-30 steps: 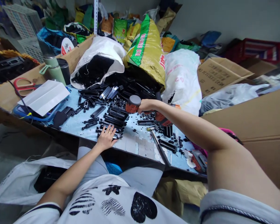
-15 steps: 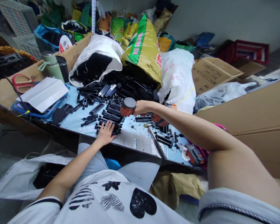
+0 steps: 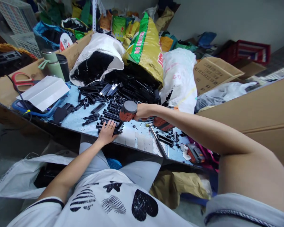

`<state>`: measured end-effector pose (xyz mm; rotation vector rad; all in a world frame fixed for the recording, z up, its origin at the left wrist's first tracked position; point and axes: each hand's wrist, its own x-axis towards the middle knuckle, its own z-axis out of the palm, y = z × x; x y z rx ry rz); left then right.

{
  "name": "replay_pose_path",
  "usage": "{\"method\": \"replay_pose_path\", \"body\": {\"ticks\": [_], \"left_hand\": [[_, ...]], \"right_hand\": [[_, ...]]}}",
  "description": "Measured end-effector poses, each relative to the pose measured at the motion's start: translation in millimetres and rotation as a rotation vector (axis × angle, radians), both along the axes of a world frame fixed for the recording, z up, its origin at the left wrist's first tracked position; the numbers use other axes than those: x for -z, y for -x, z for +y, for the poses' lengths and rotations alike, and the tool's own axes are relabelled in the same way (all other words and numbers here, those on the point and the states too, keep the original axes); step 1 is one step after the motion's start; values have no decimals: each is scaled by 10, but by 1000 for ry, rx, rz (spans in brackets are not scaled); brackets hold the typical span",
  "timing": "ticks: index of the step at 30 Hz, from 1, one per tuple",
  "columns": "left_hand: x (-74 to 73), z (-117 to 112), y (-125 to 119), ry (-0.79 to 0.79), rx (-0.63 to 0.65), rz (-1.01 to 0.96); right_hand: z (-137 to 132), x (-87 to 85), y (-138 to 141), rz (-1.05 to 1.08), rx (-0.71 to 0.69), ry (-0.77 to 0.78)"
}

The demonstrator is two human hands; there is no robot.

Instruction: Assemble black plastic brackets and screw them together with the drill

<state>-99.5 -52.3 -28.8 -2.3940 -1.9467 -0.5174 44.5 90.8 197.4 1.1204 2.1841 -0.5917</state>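
My right hand (image 3: 143, 111) is wrapped round the grip of an orange and black cordless drill (image 3: 127, 114). The drill's nose points down and left at a row of slim black plastic parts (image 3: 113, 111) lying side by side on the blue worktop (image 3: 84, 128). A dark bit reaches to the near parts, close to my left fingertips; whether it touches a screw I cannot make out. My left hand (image 3: 107, 132) lies with fingers spread across the nearest black parts, pressing on them. Small black pieces and screws are scattered behind the row.
A hammer (image 3: 158, 142) lies right of the row, near an orange and black battery (image 3: 196, 154). Sacks, one white (image 3: 101, 47) and one yellow-green (image 3: 146, 50), spill black parts at the back. Left are a blue tray (image 3: 49, 112), red scissors (image 3: 22, 81) and a green flask (image 3: 52, 64).
My right hand has brought the drill slightly down and left, toward the near black parts. My left hand stays on the parts, almost unmoved.
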Motion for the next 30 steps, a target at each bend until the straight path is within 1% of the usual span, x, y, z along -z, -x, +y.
{"method": "replay_pose_path", "body": {"ticks": [3, 5, 7, 10, 11, 13, 15, 18, 20, 22, 24, 25, 26, 28, 29, 30], "left_hand": [[9, -1, 2, -7, 3, 2], [12, -2, 3, -12, 5, 7], [7, -4, 1, -15, 8, 10], [-7, -10, -4, -6, 4, 14], [-10, -11, -6, -2, 3, 17], [-14, -12, -11, 1, -1, 22], [-12, -10, -16, -1, -2, 21], [-3, -5, -23, 2, -5, 23], [7, -1, -29, 3, -4, 29], [17, 4, -34, -6, -3, 37], [27, 9, -40, -19, 0, 51], [32, 11, -43, -25, 1, 60], [37, 12, -47, -32, 2, 68], [48, 14, -54, -46, 3, 84], [54, 14, -57, -52, 2, 91], [60, 16, -60, -56, 2, 100]], "right_hand": [[-1, 134, 33, -33, -15, -32], [-22, 186, 54, -52, -10, -39], [-72, 184, 54, -72, -35, -75], [-181, 101, 14, -73, -129, -193], [-218, 68, -3, -76, -144, -204], [-283, 17, -24, -86, -156, -165], [-328, 7, -18, -86, -152, -92], [-368, 66, -4, -64, -115, -18], [-404, 129, -60, -53, -73, 8], [-472, 195, -219, -4, -47, -30], [-575, 268, -492, 108, 30, -73], [-631, 311, -665, 185, 107, -55], [-682, 359, -855, 270, 208, -3], [-738, 468, -1272, 433, 446, 123], [-731, 524, -1491, 502, 559, 148], [-698, 576, -1711, 562, 662, 131]]}}
